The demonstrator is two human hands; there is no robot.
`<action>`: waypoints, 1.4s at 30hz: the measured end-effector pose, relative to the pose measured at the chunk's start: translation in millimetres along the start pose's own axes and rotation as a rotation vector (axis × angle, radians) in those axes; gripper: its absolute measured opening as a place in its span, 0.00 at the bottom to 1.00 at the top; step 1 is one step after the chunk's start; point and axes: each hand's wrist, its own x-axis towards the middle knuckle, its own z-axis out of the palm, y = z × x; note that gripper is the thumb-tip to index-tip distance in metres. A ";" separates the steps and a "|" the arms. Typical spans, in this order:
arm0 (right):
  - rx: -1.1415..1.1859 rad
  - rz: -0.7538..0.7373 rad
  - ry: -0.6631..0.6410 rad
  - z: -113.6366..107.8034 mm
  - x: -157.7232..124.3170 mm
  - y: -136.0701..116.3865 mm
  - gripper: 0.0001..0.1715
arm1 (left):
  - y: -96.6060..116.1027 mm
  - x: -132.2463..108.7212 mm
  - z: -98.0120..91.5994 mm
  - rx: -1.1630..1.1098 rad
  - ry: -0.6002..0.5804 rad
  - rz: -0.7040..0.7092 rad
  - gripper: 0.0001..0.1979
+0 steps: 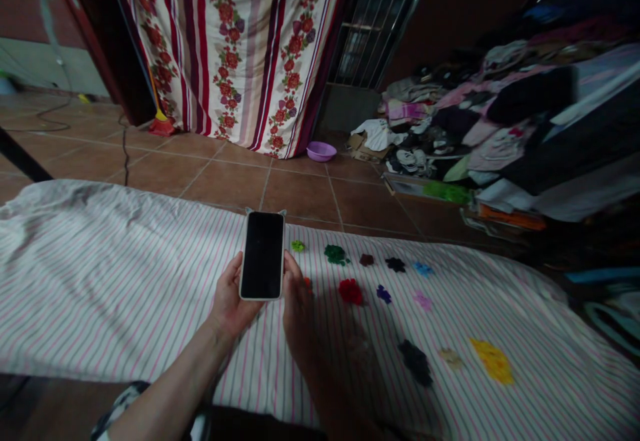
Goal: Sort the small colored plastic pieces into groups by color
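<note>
A smartphone point(263, 256) with a dark screen and a pale case with two ear-like points stands between my hands, above a striped cloth point(150, 281). My left hand point(234, 300) grips its lower left side and bottom. Against the lower right edge lies my right hand point(296, 288), fingers along the case. Right of the phone, small piles sorted by colour rest on the cloth: lime green point(298, 246), dark green point(336, 254), red point(351, 291), purple point(383, 294) and pink point(423, 300). An orange pile point(308, 285) is partly hidden behind my right hand.
Nearer me lie dark grey point(415, 362), beige point(451, 358) and yellow point(493, 361) piles. Brown point(367, 260), black point(395, 264) and blue point(423, 268) ones sit farther back. Beyond the cloth are a tiled floor, a purple basin point(321, 152), a flowered curtain point(230, 54) and heaped clothes point(465, 114).
</note>
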 end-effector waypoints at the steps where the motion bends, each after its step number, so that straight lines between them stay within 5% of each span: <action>1: 0.006 0.002 -0.003 0.1 0.1 0.3 0.34 | 0.2 -0.4 0.3 -0.002 0.001 -0.003 0.14; 42: 0.029 -0.016 -0.064 3.3 -0.6 -4.6 0.32 | 5.2 -5.3 -3.4 0.077 -0.043 -0.032 0.18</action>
